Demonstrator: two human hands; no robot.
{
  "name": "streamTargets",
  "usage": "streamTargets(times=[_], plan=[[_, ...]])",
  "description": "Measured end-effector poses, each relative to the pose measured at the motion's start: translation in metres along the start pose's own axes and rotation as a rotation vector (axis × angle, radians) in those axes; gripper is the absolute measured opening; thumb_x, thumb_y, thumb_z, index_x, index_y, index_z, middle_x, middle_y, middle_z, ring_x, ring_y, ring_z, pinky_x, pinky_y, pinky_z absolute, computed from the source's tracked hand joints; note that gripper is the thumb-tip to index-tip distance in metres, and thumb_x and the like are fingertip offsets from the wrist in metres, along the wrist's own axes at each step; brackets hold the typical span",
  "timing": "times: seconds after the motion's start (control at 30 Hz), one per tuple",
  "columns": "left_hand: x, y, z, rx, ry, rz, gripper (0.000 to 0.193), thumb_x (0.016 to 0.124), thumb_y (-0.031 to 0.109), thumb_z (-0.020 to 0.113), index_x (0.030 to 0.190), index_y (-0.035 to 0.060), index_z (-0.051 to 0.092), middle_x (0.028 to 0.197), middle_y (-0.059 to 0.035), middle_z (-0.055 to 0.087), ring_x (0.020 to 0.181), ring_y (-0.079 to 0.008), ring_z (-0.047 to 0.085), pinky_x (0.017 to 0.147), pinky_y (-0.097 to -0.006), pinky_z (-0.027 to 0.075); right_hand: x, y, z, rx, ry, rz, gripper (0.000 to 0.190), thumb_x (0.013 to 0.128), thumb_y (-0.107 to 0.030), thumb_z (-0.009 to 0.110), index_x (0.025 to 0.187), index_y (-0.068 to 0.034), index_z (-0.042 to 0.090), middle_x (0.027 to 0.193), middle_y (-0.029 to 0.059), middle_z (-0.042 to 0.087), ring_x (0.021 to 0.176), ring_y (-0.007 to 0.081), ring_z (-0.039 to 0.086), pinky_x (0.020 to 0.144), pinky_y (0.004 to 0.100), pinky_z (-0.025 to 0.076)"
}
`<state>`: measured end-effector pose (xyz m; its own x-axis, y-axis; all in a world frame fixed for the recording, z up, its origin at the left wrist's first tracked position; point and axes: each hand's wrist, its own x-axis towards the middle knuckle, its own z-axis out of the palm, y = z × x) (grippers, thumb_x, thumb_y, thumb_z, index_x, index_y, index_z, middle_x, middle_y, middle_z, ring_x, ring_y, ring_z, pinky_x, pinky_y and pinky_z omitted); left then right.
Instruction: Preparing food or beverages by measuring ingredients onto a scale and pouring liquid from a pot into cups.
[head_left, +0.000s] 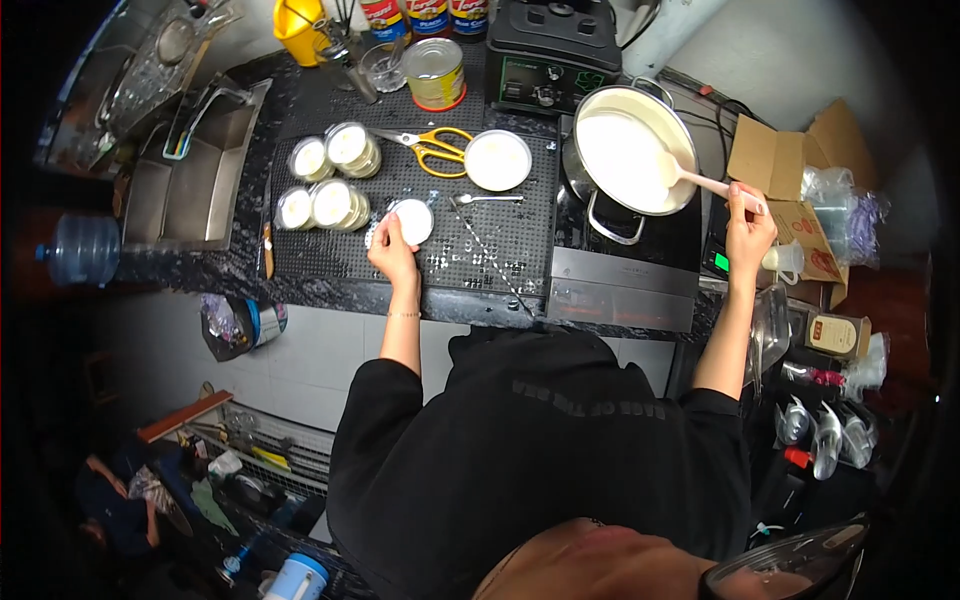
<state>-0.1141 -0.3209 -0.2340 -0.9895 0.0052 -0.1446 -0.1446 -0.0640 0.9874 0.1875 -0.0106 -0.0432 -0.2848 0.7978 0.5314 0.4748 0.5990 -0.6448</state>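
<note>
My left hand (395, 251) has its fingers on the near-left rim of a small round container of white contents (413, 220) on the black rubber mat (315, 259). My right hand (748, 217) grips the handle of a pale pink spatula (705, 180), its head dipping into white liquid in a steel pot (641, 94) on the induction cooktop (622, 289). Left of my left hand stand several jars (349, 150) with white tops. A white-filled bowl (498, 160) sits beside yellow-handled scissors (441, 152). A small fork (491, 199) and a long twisted bar spoon (491, 255) lie nearer me.
A blender base (553, 82), a tin can (435, 75) and syrup bottles (427, 19) stand at the back. A sink (195, 187) is at left, with a knife (268, 251) by the mat. A kitchen scale (718, 259), plastic cup (787, 259) and cardboard box (810, 232) are at right.
</note>
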Motion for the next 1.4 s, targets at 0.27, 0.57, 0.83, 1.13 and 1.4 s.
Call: streamTargets(times=[0.27, 0.57, 0.83, 1.13, 1.4], plan=[[-0.028, 0.018, -0.019, 0.061, 0.071, 0.148, 0.028, 0.087, 0.011, 0.056, 0.11, -0.0034, 0.055, 0.11, -0.0094, 0.054, 0.058, -0.0061, 0.051, 0.041, -0.0193, 0.041, -0.03, -0.049, 0.009, 0.195, -0.082, 0.104, 0.012, 0.085, -0.015, 0.06, 0.083, -0.004, 0.063, 0.059, -0.0026, 0.055, 0.049, 0.002, 0.044, 0.044, 0.0168, 0.032], [-0.076, 0.053, 0.027, 0.15, -0.407, 0.441, 0.025, 0.083, 0.006, 0.058, 0.108, -0.0009, 0.056, 0.116, -0.0093, 0.047, 0.068, -0.0056, 0.049, 0.056, -0.0162, 0.041, -0.051, -0.046, 0.022, 0.265, 0.069, 0.169, 0.02, 0.08, -0.01, 0.065, 0.098, -0.001, 0.065, 0.081, 0.0059, 0.065, 0.069, 0.0095, 0.057, 0.061, 0.0219, 0.045], [-0.111, 0.055, 0.107, 0.064, -0.934, 0.164, 0.02, 0.088, 0.014, 0.056, 0.103, 0.0012, 0.06, 0.104, -0.0051, 0.056, 0.083, -0.0084, 0.054, 0.066, -0.0196, 0.045, -0.063, -0.019, 0.027, 0.422, 0.065, 0.308, 0.024, 0.082, -0.013, 0.063, 0.104, -0.002, 0.063, 0.073, 0.0023, 0.062, 0.053, 0.0044, 0.051, 0.046, 0.018, 0.043], [-0.127, 0.052, 0.129, 0.181, -0.837, 0.048, 0.034, 0.092, 0.03, 0.047, 0.105, 0.0014, 0.059, 0.096, -0.0026, 0.061, 0.082, -0.0083, 0.055, 0.066, -0.0223, 0.048, -0.05, 0.029, 0.015, 0.754, -0.278, 0.408, 0.029, 0.085, -0.017, 0.059, 0.108, 0.001, 0.057, 0.078, 0.0071, 0.064, 0.055, 0.007, 0.055, 0.046, 0.0195, 0.045], [-0.149, 0.066, 0.153, 0.191, -0.655, -0.133, 0.039, 0.091, 0.036, 0.048, 0.094, -0.0004, 0.061, 0.086, -0.0051, 0.062, 0.074, -0.0098, 0.057, 0.059, -0.02, 0.044, -0.053, 0.04, -0.001, 0.472, -0.432, 0.012, 0.041, 0.075, -0.011, 0.067, 0.114, -0.01, 0.057, 0.086, 0.0122, 0.065, 0.059, 0.0165, 0.058, 0.059, 0.0278, 0.047]])
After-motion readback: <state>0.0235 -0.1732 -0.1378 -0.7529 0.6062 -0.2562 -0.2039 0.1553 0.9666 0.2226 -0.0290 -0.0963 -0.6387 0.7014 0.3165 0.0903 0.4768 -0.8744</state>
